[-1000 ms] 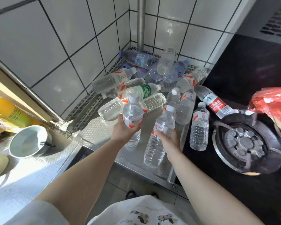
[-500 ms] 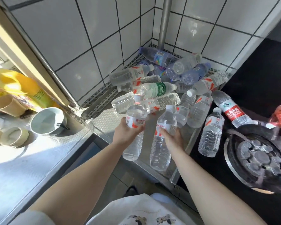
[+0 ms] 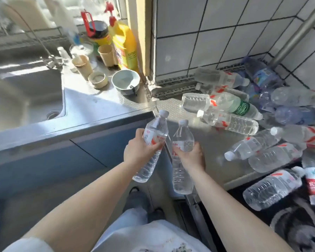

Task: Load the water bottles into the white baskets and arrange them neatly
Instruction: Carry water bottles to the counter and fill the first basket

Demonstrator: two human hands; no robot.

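Both held bottles have come away from the pile since half a second ago, and the head view has swung left, so the sink [image 3: 27,91] and the clutter behind it now fill the upper left while the heap of bottles sits at the right. Seen from the head camera, the left hand [image 3: 139,149] has its fingers curled round the labelled middle of a clear water bottle [image 3: 154,140], which leans with its white cap up and to the right, in the air in front of the steel counter [image 3: 105,108] edge. Just beside it, the right hand [image 3: 191,154] grips a second bottle [image 3: 182,142] at the label, thumb across the front, the bottle nearly upright and cap up. The two bottles stand close together, not clearly touching. To the right, the remaining bottles [image 3: 244,124] lie on their sides in a loose pile on the metal surface in the tiled corner, some spilling onto the dark hob at lower right; one has a green label [image 3: 241,107]. Behind the sink stand a yellow detergent bottle [image 3: 125,44], paper cups [image 3: 105,55] and a pale bowl [image 3: 125,80].
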